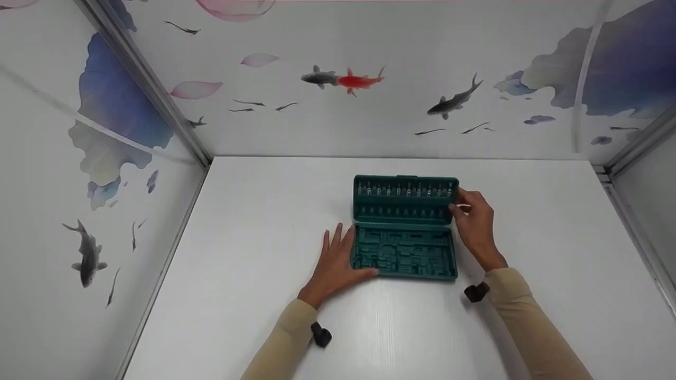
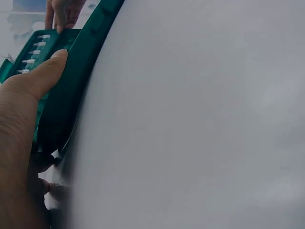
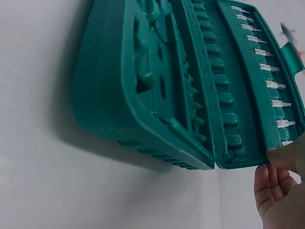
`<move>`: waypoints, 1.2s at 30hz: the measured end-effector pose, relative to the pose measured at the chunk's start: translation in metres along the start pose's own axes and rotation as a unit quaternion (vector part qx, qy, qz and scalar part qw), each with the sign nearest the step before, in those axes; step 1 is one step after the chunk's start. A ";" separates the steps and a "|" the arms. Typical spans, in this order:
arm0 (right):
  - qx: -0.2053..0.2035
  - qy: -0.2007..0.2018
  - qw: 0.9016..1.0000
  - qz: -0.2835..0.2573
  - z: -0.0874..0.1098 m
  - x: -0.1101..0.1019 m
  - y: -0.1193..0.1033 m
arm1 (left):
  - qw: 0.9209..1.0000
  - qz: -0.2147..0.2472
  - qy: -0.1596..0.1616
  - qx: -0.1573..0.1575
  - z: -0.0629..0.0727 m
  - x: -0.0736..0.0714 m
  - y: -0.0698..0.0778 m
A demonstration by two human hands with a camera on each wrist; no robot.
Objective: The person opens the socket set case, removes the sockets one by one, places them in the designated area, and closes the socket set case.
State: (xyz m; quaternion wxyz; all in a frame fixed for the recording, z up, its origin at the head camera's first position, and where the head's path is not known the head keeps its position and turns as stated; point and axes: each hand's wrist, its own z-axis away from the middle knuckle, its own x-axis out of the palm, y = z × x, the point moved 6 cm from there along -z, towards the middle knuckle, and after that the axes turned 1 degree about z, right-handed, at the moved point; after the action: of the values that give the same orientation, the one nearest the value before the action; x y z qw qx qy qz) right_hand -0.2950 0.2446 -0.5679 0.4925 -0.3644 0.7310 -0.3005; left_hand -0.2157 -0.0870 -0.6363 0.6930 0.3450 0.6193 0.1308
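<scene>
A green plastic tool case (image 1: pixel 404 274) lies open on the white table, its moulded recesses holding no tools that I can make out. Its lid (image 3: pixel 243 95) is raised at the back and carries a row of silver screwdriver bits (image 3: pixel 269 67). My left hand (image 1: pixel 338 266) rests against the case's left front corner, fingers straight and spread, the thumb (image 2: pixel 50 71) lying over the rim. On the other side, my right hand (image 1: pixel 477 221) pinches the lid's right edge between thumb and fingers. The right fingertips (image 3: pixel 274 183) are behind the lid, partly hidden in the head view.
White panels painted with fish and petals (image 1: pixel 196 89) close off the back and left of the table (image 1: pixel 264 221). A metal frame strip (image 1: pixel 150 79) runs along the left corner. A small black device (image 1: pixel 320 335) sits at each wrist.
</scene>
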 end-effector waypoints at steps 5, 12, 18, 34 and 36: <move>0.021 -0.022 1.000 0.002 -0.005 0.009 0.011 | 1.000 0.006 0.005 -0.001 0.001 0.001 0.000; 0.060 -0.058 0.996 0.018 -0.012 0.014 0.025 | 1.000 -0.004 0.004 0.004 0.000 0.003 0.001; 0.082 -0.078 0.993 0.027 -0.018 0.018 0.028 | 1.000 -0.002 0.003 -0.001 0.000 0.001 0.001; 0.103 -0.129 0.985 0.050 -0.010 0.025 0.036 | 1.000 0.001 0.013 0.009 0.008 0.002 0.002; 0.108 -0.137 0.983 0.049 -0.008 0.027 0.037 | 1.000 0.001 0.012 0.007 0.009 0.001 0.002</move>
State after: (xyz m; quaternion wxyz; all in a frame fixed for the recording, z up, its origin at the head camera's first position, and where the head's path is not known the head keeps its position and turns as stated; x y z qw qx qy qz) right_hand -0.3184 0.2439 -0.6084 0.6387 -0.3101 0.6368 -0.3007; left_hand -0.2069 -0.0879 -0.6363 0.6830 0.3485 0.6283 0.1314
